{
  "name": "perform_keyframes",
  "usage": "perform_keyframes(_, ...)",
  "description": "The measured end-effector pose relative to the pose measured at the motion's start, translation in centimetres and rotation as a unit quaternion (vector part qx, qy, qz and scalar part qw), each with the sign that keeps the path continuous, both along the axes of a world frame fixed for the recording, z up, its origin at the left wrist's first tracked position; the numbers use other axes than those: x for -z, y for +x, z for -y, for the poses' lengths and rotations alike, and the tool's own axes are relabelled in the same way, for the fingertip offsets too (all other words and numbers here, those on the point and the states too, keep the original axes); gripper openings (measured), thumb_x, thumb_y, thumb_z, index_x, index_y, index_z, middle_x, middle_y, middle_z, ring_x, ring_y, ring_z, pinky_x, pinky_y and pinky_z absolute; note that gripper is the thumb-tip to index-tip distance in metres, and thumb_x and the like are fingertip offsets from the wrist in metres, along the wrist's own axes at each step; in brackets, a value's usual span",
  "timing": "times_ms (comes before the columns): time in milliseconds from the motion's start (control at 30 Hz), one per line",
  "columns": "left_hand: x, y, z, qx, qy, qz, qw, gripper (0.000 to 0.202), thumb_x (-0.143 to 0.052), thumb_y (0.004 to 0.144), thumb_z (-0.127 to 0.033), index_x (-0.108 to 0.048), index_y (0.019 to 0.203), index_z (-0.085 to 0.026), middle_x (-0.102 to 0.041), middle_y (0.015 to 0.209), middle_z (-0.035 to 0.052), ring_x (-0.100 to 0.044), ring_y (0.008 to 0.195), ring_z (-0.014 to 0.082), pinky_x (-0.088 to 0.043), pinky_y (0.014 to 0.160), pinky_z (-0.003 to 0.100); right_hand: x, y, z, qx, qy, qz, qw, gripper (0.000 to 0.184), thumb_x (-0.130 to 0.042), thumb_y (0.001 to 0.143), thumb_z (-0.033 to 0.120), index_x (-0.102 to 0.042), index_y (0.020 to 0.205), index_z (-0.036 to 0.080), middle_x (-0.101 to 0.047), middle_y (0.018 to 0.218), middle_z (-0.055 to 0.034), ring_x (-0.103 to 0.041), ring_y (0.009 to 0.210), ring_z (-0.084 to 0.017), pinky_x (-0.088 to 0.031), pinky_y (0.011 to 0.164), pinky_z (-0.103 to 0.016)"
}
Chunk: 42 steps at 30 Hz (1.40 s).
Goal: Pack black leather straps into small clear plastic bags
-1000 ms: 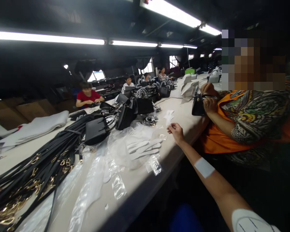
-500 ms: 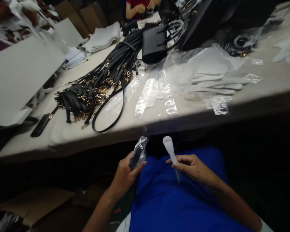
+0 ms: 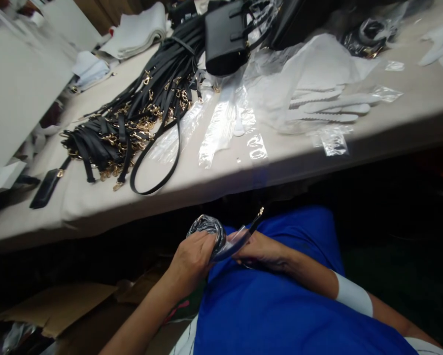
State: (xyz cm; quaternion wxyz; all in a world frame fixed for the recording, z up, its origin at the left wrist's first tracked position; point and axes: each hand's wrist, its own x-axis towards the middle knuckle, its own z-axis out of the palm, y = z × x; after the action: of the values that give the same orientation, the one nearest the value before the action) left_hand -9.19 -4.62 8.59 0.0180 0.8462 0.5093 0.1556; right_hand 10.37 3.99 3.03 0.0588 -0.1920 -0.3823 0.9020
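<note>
Meeting over the lap, left hand [image 3: 193,254] and right hand [image 3: 260,251] grip a wrapped strap [image 3: 221,236].

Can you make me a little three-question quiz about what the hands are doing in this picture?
1. True or false: the pile of black leather straps with gold clips lies on the beige table.
2. What does the left hand grip?
3. Where are both hands: A) on the table, B) over the blue lap?

Key:
1. True.
2. A coiled black strap in clear plastic wrap, which the right hand touches too.
3. B.
</note>
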Motion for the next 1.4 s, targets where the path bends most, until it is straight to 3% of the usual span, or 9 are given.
perform_keyframes(167, 0.6, 0.8, -0.1, 0.036, -0.037, 0.046, 0.998, 0.033, -0.036, 0.098, -0.037, -0.053, 0.103, -0.008, -0.064, 0.081, 0.0127, -0.062, 0.075, 0.0229, -0.053, 0.07, 0.035, 0.4, 1.4, -0.1, -0.05, -0.084, -0.098, 0.99, 0.041, -0.088, 0.058, 0.033, -0.062, 0.082, 0.013, -0.048, 0.067, 0.0041, -0.035, 0.056, -0.007, -0.025, 0.048, -0.02)
perform_keyframes(367, 0.7, 2.2, -0.3, 0.076, -0.031, 0.051, 0.995, 0.019, -0.039, 0.096, -0.022, -0.054, 0.101, -0.011, -0.062, 0.08, 0.0096, -0.058, 0.073, 0.0192, -0.051, 0.07, 0.033, 1.3, 1.4, 0.3, 0.014, -0.156, -0.07, 0.985, 0.043, -0.083, 0.07, 0.045, -0.057, 0.084, 0.013, -0.042, 0.058, 0.0077, -0.022, 0.042, -0.001, -0.014, 0.04, -0.018)
perform_keyframes(500, 0.3, 2.7, -0.5, 0.116, -0.065, 0.068, 0.989, 0.017, -0.04, 0.092, -0.008, -0.054, 0.102, -0.009, -0.06, 0.081, 0.0092, -0.055, 0.074, 0.018, -0.05, 0.071, 0.033, 2.0, 1.6, 0.1, 0.013, -0.232, -0.076, 0.97, 0.043, -0.085, 0.068, 0.042, -0.053, 0.078, 0.014, -0.035, 0.052, 0.0109, -0.014, 0.041, 0.0, -0.012, 0.039, -0.015)
perform_keyframes(600, 0.0, 2.7, -0.7, 0.125, -0.08, 0.051, 0.988, 0.021, -0.038, 0.094, -0.009, -0.055, 0.107, -0.008, -0.061, 0.084, 0.0102, -0.055, 0.079, 0.0193, -0.05, 0.074, 0.034, 2.3, 1.8, 0.1, 0.03, -0.267, -0.083, 0.96, 0.042, -0.088, 0.066, 0.036, -0.055, 0.081, 0.013, -0.034, 0.052, 0.0115, -0.014, 0.043, 0.0, -0.015, 0.04, -0.012)
perform_keyframes(700, 0.1, 2.5, -0.8, 0.127, -0.076, 0.036, 0.988, 0.024, -0.037, 0.096, -0.013, -0.058, 0.107, -0.008, -0.064, 0.088, 0.011, -0.057, 0.091, 0.0221, -0.05, 0.081, 0.036, 2.5, 1.9, 0.0, 0.013, -0.273, -0.069, 0.959, 0.043, -0.089, 0.065, 0.036, -0.054, 0.075, 0.012, -0.035, 0.051, 0.0111, -0.017, 0.042, 0.0, -0.018, 0.039, -0.011)
perform_keyframes(833, 0.6, 2.2, -0.3, 0.123, -0.009, 0.014, 0.992, 0.027, -0.035, 0.096, -0.011, -0.062, 0.101, -0.009, -0.068, 0.095, 0.0105, -0.058, 0.1, 0.0221, -0.044, 0.093, 0.04, 2.8, 2.0, 0.0, -0.027, -0.27, -0.042, 0.962, 0.047, -0.088, 0.066, 0.04, -0.051, 0.074, 0.012, -0.044, 0.055, 0.0077, -0.023, 0.04, 0.001, -0.018, 0.037, -0.011)
perform_keyframes(1000, 1.1, 2.0, 0.5, 0.115, 0.046, 0.008, 0.992, 0.021, -0.042, 0.093, -0.008, -0.062, 0.099, -0.01, -0.066, 0.105, 0.012, -0.055, 0.107, 0.0226, -0.043, 0.101, 0.043, 2.1, 1.9, 0.3, -0.052, -0.201, -0.028, 0.978, 0.053, -0.081, 0.068, 0.056, -0.055, 0.079, 0.011, -0.05, 0.054, 0.0049, -0.027, 0.037, 0.0, -0.013, 0.034, -0.013)
perform_keyframes(1267, 1.7, 1.8, 0.1, 0.092, 0.104, 0.027, 0.99, 0.019, -0.052, 0.088, -0.007, -0.06, 0.103, -0.014, -0.06, 0.109, 0.0118, -0.048, 0.116, 0.0231, -0.045, 0.102, 0.043, 2.4, 2.1, 0.2, -0.002, -0.244, -0.039, 0.969, 0.044, -0.086, 0.068, 0.045, -0.06, 0.075, 0.01, -0.04, 0.054, 0.0068, -0.024, 0.044, -0.001, -0.019, 0.041, -0.012)
perform_keyframes(1400, 2.1, 2.4, 0.8, 0.063, 0.128, 0.017, 0.99, 0.015, -0.057, 0.085, -0.012, -0.064, 0.097, -0.017, -0.064, 0.104, 0.0073, -0.052, 0.108, 0.0201, -0.044, 0.101, 0.037, 2.1, 2.0, 2.0, 0.059, -0.15, -0.014, 0.987, 0.049, -0.085, 0.063, 0.054, -0.064, 0.074, 0.011, -0.047, 0.057, 0.0023, -0.034, 0.045, -0.003, -0.027, 0.043, -0.016)
